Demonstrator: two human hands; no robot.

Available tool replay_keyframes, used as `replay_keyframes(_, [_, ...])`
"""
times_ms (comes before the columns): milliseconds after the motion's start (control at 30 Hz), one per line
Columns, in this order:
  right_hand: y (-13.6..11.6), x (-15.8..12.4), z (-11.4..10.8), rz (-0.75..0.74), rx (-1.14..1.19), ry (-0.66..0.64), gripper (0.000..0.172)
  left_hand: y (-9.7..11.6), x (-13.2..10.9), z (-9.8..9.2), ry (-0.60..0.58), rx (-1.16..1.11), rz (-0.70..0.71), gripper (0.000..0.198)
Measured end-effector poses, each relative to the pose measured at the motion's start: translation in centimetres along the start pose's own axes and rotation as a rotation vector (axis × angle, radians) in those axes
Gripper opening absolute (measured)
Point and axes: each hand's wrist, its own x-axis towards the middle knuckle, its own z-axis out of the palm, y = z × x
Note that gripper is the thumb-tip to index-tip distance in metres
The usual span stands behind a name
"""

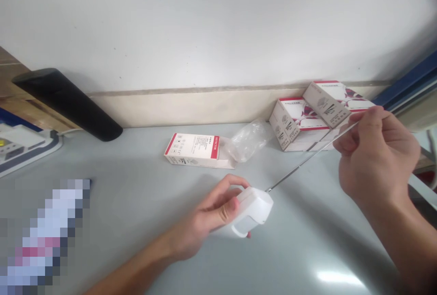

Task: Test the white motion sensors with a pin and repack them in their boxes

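Observation:
A white motion detector (251, 211) is gripped in my left hand (208, 215), tilted above the grey table (143, 222). From its top end a thin metal telescopic antenna (307, 160) slants up to the right, drawn out long. My right hand (378, 154) is closed on the far end of that antenna, thumb and fingers pinched together. Behind the detector lies a white and red detector box (193, 149), its right end open. A crumpled clear plastic bag (251, 140) rests against that end.
Several similar white and red boxes (297, 126) are stacked at the back right by the wall (205, 35). A black cylinder (71, 104) leans at the back left. Beside it is a white and grey device (27, 144). A blurred-out flat object (44, 240) lies at the left.

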Motion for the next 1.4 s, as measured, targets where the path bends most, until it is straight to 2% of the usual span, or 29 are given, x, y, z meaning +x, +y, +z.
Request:
replay_keyframes(167, [-0.1, 0.0, 0.0, 0.013, 0.011, -0.002, 0.040, 0.0, 0.1, -0.2, 0.004, -0.016, 0.003, 0.034])
replay_keyframes(367, [-0.2, 0.0, 0.1, -0.035, -0.006, -0.046, 0.040, -0.8, 0.3, -0.9, 0.007, -0.052, -0.031, 0.044])
replay_keyframes(500, [0.1, 0.0, 0.0, -0.132, -0.041, -0.043, 0.042, -1.0, 0.6, -1.0, 0.020, -0.064, -0.011, 0.049])
replay_keyframes(600, [0.4, -0.8, -0.1, -0.177, -0.103, -0.077, 0.037, -1.1, 0.7, -1.0, 0.027, -0.109, 0.005, 0.051])
replay_keyframes(700, [0.6, -2.8, 0.2, -0.119, -0.209, -0.278, 0.029, -1.2, 0.8, -0.9, 0.055, -0.151, 0.025, 0.050])
replay_keyframes(867, [0.9, -6.8, 1.2, 0.064, -0.194, -0.808, 0.030, -1.2, 1.0, -0.7, 0.064, -0.181, 0.076, 0.054])
replay_keyframes(967, [1.0, -7.9, 1.5, 0.198, -0.155, -0.932, 0.034, -1.3, 1.0, -0.8, 0.046, -0.162, 0.069, 0.060])
replay_keyframes(1067, [0.9, -7.8, 1.4, 0.268, -0.164, -0.962, 0.034, -1.4, 0.9, -0.9, 0.037, -0.130, 0.057, 0.065])
replay_keyframes(1233, [0.5, -7.2, 1.5, 0.216, -0.272, -0.926, 0.032, -1.2, 0.7, -0.8, 0.068, -0.167, 0.082, 0.062])
replay_keyframes(1400, [0.6, -7.5, 1.7, 0.229, -0.270, -0.893, 0.033, -1.2, 0.9, -0.4, 0.017, -0.209, 0.110, 0.059])
